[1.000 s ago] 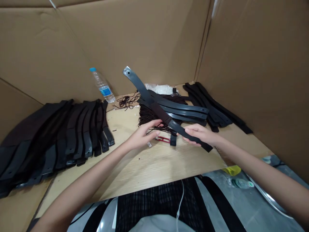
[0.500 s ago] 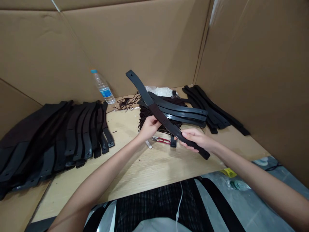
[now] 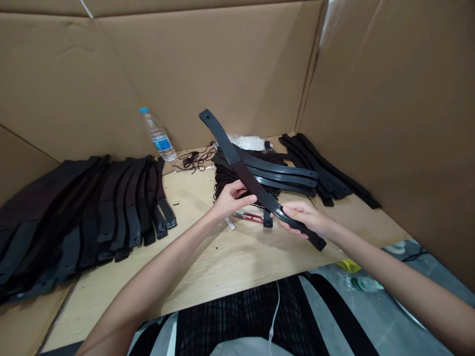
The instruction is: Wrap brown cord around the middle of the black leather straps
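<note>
A curved black strip (image 3: 218, 132) with a hole near its end slants across the view, its middle wrapped in dark brown cord. My right hand (image 3: 301, 217) is closed around its lower part, thumb on top. At the wrapped section, my left hand (image 3: 233, 199) rests against the edge, its fingers partly hidden behind the strip and its thumb along the near side. Below lie red-handled thread snips (image 3: 249, 216), a small black piece (image 3: 267, 218) and a whitish stick (image 3: 229, 223). Behind are several bare black strips (image 3: 285, 170) on a heap of brown cord (image 3: 224, 180).
Many cord-wrapped strips (image 3: 129, 198) lie overlapping at the left. More black strips (image 3: 315, 168) are stacked at the back right. A water bottle (image 3: 159, 136) leans by the cardboard wall (image 3: 208, 64), near loose cord (image 3: 193, 159). The wooden tabletop (image 3: 208, 267) ends before my lap.
The strip has shifted slightly right and down and turned a little, its lower part now shinier. My left thumb has moved out from the fingers along the strip's near edge.
</note>
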Demonstrator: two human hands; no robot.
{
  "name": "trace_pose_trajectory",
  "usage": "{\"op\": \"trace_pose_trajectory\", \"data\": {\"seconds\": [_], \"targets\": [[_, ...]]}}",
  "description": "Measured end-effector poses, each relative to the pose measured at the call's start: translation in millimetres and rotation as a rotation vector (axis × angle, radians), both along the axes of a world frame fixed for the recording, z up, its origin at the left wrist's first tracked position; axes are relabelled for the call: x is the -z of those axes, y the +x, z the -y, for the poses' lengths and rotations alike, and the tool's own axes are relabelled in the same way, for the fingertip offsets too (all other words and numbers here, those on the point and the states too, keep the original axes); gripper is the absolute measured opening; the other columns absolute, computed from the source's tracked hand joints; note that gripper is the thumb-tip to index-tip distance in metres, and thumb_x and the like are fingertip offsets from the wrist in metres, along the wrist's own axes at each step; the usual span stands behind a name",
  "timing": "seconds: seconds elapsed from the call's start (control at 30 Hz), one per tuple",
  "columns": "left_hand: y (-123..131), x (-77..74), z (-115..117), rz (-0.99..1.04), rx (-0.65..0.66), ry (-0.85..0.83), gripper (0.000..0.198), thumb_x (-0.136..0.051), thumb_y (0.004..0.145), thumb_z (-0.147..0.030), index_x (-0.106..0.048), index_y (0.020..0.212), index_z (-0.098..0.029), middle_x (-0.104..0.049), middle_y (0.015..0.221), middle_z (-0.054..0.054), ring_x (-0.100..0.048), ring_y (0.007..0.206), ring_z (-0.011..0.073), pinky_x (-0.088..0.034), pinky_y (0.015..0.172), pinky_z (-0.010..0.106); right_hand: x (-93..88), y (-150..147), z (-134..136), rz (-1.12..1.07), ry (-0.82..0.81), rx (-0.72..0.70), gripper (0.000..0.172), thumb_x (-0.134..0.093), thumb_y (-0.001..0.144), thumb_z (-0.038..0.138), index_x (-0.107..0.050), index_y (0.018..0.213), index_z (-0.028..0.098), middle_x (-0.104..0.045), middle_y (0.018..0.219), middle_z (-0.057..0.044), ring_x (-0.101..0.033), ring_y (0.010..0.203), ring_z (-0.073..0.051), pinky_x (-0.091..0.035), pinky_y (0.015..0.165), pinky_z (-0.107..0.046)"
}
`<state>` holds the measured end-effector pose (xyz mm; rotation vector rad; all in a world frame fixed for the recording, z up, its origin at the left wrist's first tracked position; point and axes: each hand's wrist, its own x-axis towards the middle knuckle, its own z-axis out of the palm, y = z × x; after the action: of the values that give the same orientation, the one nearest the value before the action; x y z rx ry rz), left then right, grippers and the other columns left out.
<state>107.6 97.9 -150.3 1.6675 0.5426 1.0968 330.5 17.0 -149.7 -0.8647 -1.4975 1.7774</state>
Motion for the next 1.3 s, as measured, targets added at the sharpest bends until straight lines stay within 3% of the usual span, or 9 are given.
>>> {"op": "trace_pose_trajectory", "data": {"seconds": [0.13, 0.27, 0.4, 0.5, 0.6, 0.77, 0.9, 1.13, 1.3], "targets": [[0.4, 0.3, 0.4, -0.010, -0.049, 0.033, 0.038, -0.077, 0.069, -0.055, -0.076, 0.076, -0.017, -0.071, 0.085, 0.007, -0.063, 0.084, 0.0191, -0.049, 0.079, 0.030, -1.2, -6.7, 1.7, 0.041, 0.020, 0.064, 0.047, -0.058, 0.086, 0.060, -0.058, 0.087, 0.013, -0.049, 0.064, 0.003, -0.039, 0.042, -0.004, -0.030, 0.030, -0.015], [-1.8, -3.8, 5.9, -0.084, -0.127, 0.062, 0.047, -0.069, 0.073, -0.063, -0.074, 0.068, -0.017, -0.068, 0.082, 0.006, -0.060, 0.082, 0.0198, -0.047, 0.079, 0.031, -2.0, -13.3, 3.9, 0.079, 0.025, 0.118, 0.047, -0.057, 0.086, 0.061, -0.055, 0.080, 0.015, -0.047, 0.063, 0.003, -0.039, 0.044, -0.004, -0.031, 0.031, -0.016], [-3.6, -5.7, 9.8, -0.134, -0.196, 0.059, 0.062, -0.061, 0.073, -0.073, -0.055, 0.045, -0.017, -0.051, 0.063, 0.001, -0.047, 0.064, 0.0152, -0.041, 0.064, 0.029, -3.2, -22.1, 5.2, 0.094, 0.038, 0.171, 0.050, -0.056, 0.084, 0.065, -0.051, 0.074, 0.017, -0.045, 0.062, 0.004, -0.037, 0.043, -0.005, -0.032, 0.031, -0.017], [-4.4, -6.3, 8.7, -0.149, -0.206, 0.041, 0.066, -0.059, 0.075, -0.072, -0.044, 0.039, -0.018, -0.040, 0.055, -0.002, -0.039, 0.057, 0.0127, -0.036, 0.058, 0.028, -3.6, -27.5, 3.9, 0.133, 0.069, 0.204, 0.051, -0.056, 0.084, 0.066, -0.050, 0.071, 0.017, -0.043, 0.057, 0.005, -0.036, 0.041, -0.005, -0.031, 0.032, -0.017], [-5.2, -7.1, 5.0, -0.164, -0.187, 0.010, 0.057, -0.064, 0.077, -0.061, -0.052, 0.043, -0.018, -0.048, 0.057, -0.001, -0.045, 0.059, 0.0130, -0.041, 0.063, 0.028, -3.4, -29.3, 1.3, 0.172, 0.081, 0.229, 0.052, -0.055, 0.083, 0.068, -0.049, 0.070, 0.018, -0.042, 0.054, 0.006, -0.035, 0.038, -0.004, -0.030, 0.031, -0.017], [-7.6, -5.3, 0.1, -0.129, -0.252, -0.065, 0.017, -0.076, 0.069, -0.033, -0.070, 0.070, -0.017, -0.065, 0.078, 0.003, -0.058, 0.078, 0.0161, -0.045, 0.077, 0.028, -7.1, -26.2, -0.4, 0.140, 0.017, 0.283, 0.053, -0.062, 0.077, 0.068, -0.054, 0.082, 0.017, -0.046, 0.059, 0.006, -0.037, 0.039, -0.005, -0.030, 0.031, -0.018], [-6.2, -8.5, 1.6, -0.090, -0.264, -0.154, 0.021, -0.077, 0.066, -0.031, -0.067, 0.077, -0.016, -0.066, 0.078, 0.002, -0.057, 0.072, 0.0133, -0.046, 0.070, 0.026, -11.6, -23.3, 0.2, 0.162, -0.030, 0.283, 0.054, -0.063, 0.076, 0.068, -0.056, 0.085, 0.016, -0.045, 0.055, 0.007, -0.035, 0.037, -0.004, -0.026, 0.032, -0.019], [11.3, -24.9, 5.7, -0.069, -0.140, -0.308, 0.034, -0.081, 0.060, -0.043, -0.061, 0.056, -0.015, -0.052, 0.050, -0.004, -0.044, 0.051, 0.0086, -0.036, 0.053, 0.024, -12.2, -23.0, -0.9, 0.179, -0.014, 0.268, 0.052, -0.062, 0.078, 0.067, -0.059, 0.087, 0.016, -0.045, 0.054, 0.006, -0.035, 0.037, -0.005, -0.027, 0.032, -0.019], [17.6, -24.2, 1.0, -0.016, -0.143, -0.332, 0.040, -0.081, 0.057, -0.049, -0.062, 0.055, -0.014, -0.051, 0.050, -0.003, -0.041, 0.049, 0.0077, -0.029, 0.049, 0.024, -14.0, -25.3, 0.3, 0.136, -0.020, 0.274, 0.053, -0.064, 0.077, 0.067, -0.060, 0.090, 0.015, -0.044, 0.056, 0.007, -0.036, 0.039, -0.005, -0.027, 0.031, -0.019]]}}
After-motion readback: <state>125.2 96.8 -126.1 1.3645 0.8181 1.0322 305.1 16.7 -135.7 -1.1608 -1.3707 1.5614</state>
